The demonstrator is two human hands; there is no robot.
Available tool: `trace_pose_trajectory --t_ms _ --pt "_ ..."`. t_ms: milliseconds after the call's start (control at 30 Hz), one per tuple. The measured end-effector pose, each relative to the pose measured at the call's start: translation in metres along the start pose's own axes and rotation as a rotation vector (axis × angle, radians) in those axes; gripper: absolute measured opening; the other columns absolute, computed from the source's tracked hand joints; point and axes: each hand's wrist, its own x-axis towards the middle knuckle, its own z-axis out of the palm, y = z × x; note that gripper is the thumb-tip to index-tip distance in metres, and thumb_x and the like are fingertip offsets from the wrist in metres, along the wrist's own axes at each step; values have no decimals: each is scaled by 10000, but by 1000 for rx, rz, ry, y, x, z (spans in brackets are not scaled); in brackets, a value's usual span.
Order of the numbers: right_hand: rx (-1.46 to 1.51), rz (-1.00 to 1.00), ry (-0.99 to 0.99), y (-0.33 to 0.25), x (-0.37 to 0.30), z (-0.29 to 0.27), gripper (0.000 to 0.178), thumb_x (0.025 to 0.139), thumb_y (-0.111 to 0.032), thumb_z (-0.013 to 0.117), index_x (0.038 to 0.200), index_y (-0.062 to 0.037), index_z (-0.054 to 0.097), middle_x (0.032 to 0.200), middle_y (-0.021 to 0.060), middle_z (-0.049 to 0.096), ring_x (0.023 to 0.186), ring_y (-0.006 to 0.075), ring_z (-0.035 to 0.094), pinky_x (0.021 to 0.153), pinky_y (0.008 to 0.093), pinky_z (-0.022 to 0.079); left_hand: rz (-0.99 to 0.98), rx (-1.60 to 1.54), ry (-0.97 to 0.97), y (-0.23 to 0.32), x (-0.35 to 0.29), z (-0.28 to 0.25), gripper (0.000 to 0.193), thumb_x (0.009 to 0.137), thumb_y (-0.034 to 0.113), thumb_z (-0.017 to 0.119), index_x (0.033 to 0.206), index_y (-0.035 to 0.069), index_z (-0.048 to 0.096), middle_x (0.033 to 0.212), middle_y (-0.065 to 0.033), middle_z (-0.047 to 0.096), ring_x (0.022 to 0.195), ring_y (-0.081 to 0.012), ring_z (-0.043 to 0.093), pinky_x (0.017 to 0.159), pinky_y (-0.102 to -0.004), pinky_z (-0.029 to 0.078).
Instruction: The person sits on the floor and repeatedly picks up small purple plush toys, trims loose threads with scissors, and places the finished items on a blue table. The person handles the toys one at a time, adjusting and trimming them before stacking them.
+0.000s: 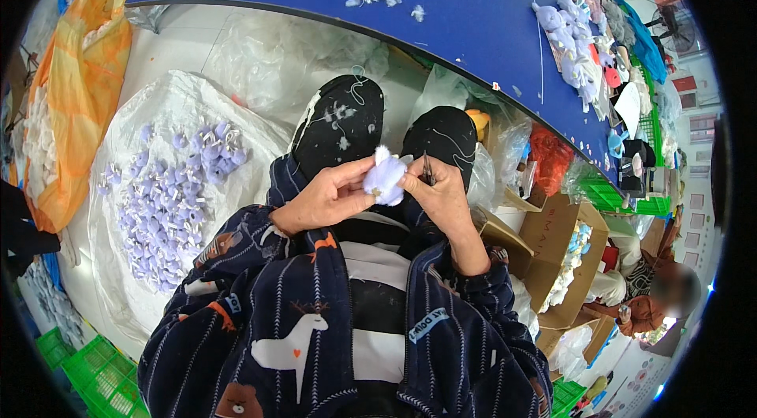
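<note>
A small lilac plush toy (385,177) sits between both my hands, above my lap. My left hand (327,197) pinches its left side with thumb and fingers. My right hand (438,189) presses on its right side and also grips a thin dark metal tool (427,169) that points upward. Both forearms wear dark blue fleece sleeves with animal prints. My knees in black trousers (343,122) lie just beyond the hands.
A large clear plastic bag (169,189) with several lilac plush pieces lies at my left. A blue table (465,20) ahead carries more plush toys. Cardboard boxes (552,244) and another seated person (654,292) are at right. Green crates (87,367) sit lower left.
</note>
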Motion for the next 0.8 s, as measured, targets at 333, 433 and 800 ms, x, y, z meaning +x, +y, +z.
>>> trace_pose_trajectory --t_ms 333,433,800 --pt "-163 -8 -61 -9 -1 2 160 770 -102 619 743 30 533 629 109 511 570 131 462 530 271 395 12 -20 128 -5 2 7 548 785 11 617 1271 -42 368 1078 -89 554 956 -113 529 814 -251 445" --pt "-148 -52 -85 -9 -5 13 182 777 -122 616 738 31 525 625 112 513 566 137 465 524 276 391 5 129 208 -7 4 5 490 784 46 629 1219 -51 426 1041 -83 569 905 -100 539 782 -235 457" --pt "-80 -102 -45 -4 -3 16 234 793 -155 630 701 21 507 609 69 497 549 108 431 510 266 373 -10 97 231 -7 2 2 456 831 31 545 1256 -43 396 1054 -96 561 863 -94 554 708 -218 488"
